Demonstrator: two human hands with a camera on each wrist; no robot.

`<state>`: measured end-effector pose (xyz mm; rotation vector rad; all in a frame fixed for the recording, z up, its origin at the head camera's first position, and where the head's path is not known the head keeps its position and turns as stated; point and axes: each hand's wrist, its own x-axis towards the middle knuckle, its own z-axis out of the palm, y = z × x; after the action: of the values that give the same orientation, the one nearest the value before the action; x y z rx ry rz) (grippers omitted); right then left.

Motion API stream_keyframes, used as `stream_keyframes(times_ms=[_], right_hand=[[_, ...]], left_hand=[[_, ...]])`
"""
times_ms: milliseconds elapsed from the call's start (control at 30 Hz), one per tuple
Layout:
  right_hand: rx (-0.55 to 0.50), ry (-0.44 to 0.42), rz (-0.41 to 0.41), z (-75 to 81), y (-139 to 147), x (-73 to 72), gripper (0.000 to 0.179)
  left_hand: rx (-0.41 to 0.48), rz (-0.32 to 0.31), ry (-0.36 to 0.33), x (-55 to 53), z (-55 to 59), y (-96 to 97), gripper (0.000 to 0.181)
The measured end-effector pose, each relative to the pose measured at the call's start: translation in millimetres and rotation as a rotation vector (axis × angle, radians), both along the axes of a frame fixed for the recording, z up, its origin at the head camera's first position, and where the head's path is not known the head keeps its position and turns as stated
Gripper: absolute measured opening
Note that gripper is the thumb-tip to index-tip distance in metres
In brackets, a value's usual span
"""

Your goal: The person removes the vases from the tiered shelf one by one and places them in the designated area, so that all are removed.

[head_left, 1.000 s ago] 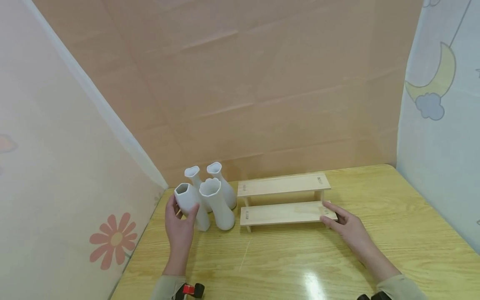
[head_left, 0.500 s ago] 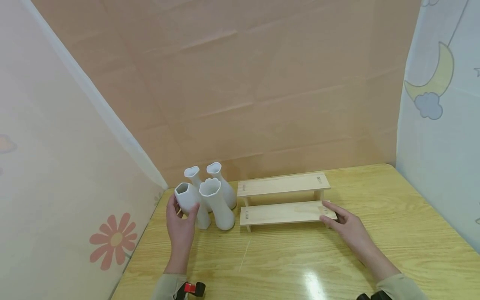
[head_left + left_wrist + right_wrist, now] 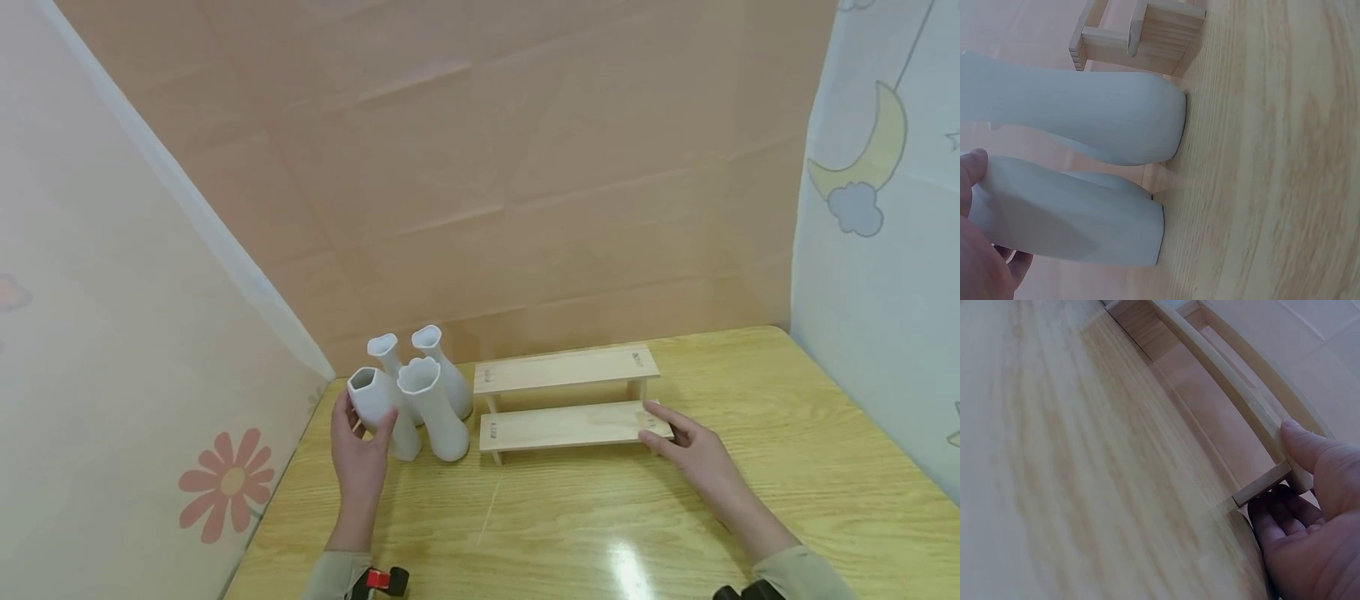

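Note:
My left hand grips the upper part of a white vase with a five-sided mouth, thumb on the near side and fingers behind it. In the left wrist view this faceted vase stands with its base on the table. Just right of it is a white vase with a scalloped rim. Two narrow-necked white vases stand behind, one on the left and one on the right. My right hand holds the right end of a two-step wooden stand, thumb on the lower board's edge, fingers around the end.
The wood-grain table meets a tan cloth backdrop behind the stand. A pale wall with a flower print rises at the left, close to the left hand. Another printed wall borders the right side.

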<state>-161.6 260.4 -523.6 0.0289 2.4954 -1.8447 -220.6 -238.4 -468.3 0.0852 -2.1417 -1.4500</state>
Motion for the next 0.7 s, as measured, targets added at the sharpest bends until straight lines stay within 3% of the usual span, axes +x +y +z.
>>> stream_keyframes(times_ms=[333, 567, 700], right_hand=[[0.016, 0.013, 0.004, 1.2, -0.3, -3.0, 0.085], [0.036, 0.048, -0.001, 9.3, -0.2, -3.4, 0.092], [0.16, 0.122, -0.036, 18.1, -1.0, 2.2, 0.09]], left_hand=[[-0.085, 0.012, 0.024, 3.9, 9.7, -1.0, 0.097], [-0.242, 0.051, 0.042, 15.3, 32.1, 6.1, 0.098], [-0.362, 0.058, 0.097, 22.1, 46.9, 15.3, 0.087]])
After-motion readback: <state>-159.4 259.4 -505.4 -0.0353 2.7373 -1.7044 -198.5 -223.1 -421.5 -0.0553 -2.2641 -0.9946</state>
